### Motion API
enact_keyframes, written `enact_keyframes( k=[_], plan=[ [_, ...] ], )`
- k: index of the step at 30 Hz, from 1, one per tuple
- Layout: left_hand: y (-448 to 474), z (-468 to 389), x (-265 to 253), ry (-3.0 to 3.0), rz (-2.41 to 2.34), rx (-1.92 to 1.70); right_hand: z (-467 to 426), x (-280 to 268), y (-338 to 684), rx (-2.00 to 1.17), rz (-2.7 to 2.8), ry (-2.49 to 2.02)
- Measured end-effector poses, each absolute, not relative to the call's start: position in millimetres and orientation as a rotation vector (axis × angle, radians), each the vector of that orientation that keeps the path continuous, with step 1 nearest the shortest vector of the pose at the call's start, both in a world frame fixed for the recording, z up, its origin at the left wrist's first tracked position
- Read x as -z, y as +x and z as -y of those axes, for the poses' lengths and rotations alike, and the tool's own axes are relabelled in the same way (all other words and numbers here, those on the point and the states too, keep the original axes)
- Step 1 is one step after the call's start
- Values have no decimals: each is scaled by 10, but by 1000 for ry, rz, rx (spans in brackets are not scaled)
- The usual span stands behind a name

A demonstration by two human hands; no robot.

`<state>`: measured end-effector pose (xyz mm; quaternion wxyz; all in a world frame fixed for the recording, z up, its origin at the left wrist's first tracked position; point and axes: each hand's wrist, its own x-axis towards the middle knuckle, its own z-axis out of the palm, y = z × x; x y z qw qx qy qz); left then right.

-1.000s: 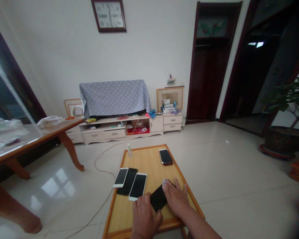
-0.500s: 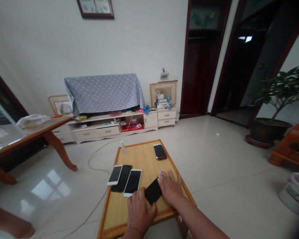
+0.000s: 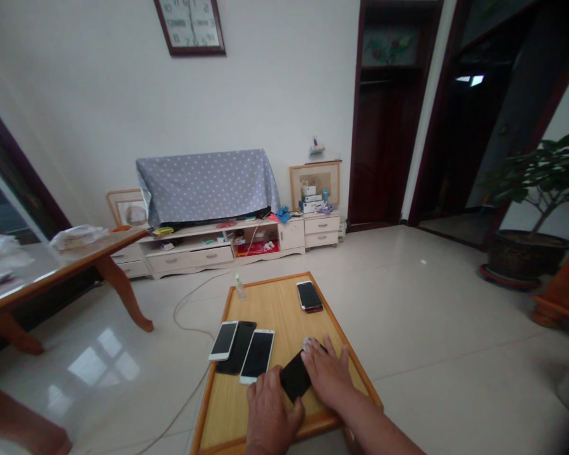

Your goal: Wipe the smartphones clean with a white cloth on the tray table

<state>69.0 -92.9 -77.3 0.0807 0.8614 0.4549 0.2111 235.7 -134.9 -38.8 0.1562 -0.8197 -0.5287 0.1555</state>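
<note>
A black smartphone (image 3: 294, 379) lies at a slant near the front of the small wooden table (image 3: 279, 297). My left hand (image 3: 271, 407) grips its lower left end, thumb along the near edge and fingers at the far side. Over the upper right part of the phone, my right hand (image 3: 329, 374) presses down with a crumpled whitish wipe (image 3: 306, 343) under its fingertips; most of the wipe is hidden. Just left of my hands is a white phone (image 3: 258, 356). Beyond it, another white phone (image 3: 224, 341) partly overlaps a dark phone (image 3: 239, 351).
At the table's far right sits a white-framed phone (image 3: 309, 295) on top of a reddish one. A small clear spray bottle (image 3: 239, 289) stands at the far left corner. A cable (image 3: 180, 322) trails over the floor on the left, beside a larger table (image 3: 118, 243).
The view has tilted up slightly and shifted left, so everything sits a little lower and further right. My hands keep nearly the same place on the phone.
</note>
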Motion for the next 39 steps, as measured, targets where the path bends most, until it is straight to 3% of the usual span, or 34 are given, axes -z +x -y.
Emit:
enact_keyframes(
  k=[5, 13, 19, 26, 34, 39],
  plan=[
    [700, 926, 763, 2552, -1384, -631, 1458, 457, 2068, -512, 1826, -2028],
    [699, 940, 761, 2586, -1368, -636, 1364, 381, 2406, -422, 1537, -2396],
    [713, 919, 760, 2602, -1400, -555, 1581, 457, 2065, -525, 1861, -1997],
    [756, 930, 765, 2609, -1414, -622, 1425, 377, 2570, -465, 1536, -2414],
    [751, 896, 833, 2615, -1426, -603, 1532, 404, 2151, -520, 1891, -2022],
    [753, 929, 773, 2612, -1407, -599, 1351, 367, 2450, -487, 1602, -2319]
  ],
)
